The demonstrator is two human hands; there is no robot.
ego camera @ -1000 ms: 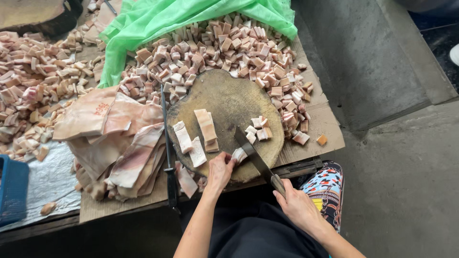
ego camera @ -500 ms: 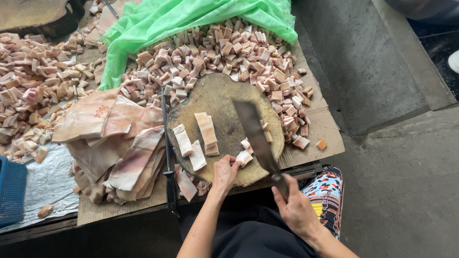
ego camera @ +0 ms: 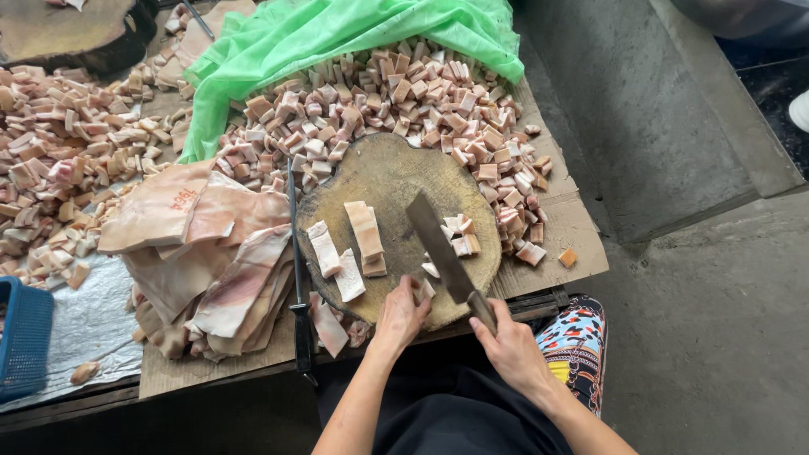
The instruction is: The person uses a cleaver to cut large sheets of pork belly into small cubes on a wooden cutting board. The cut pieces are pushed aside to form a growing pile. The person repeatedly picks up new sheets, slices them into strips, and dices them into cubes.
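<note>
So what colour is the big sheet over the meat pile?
Bright green: the sheet shows best in the head view.

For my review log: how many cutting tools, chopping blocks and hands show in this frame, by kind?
Cleaver, held in the right hand: 1
Long knife lying beside the round block: 1
Wooden chopping blocks, the round one and a dark one at top left: 2
Hands, counting the left hand: 2
Total: 6
</note>
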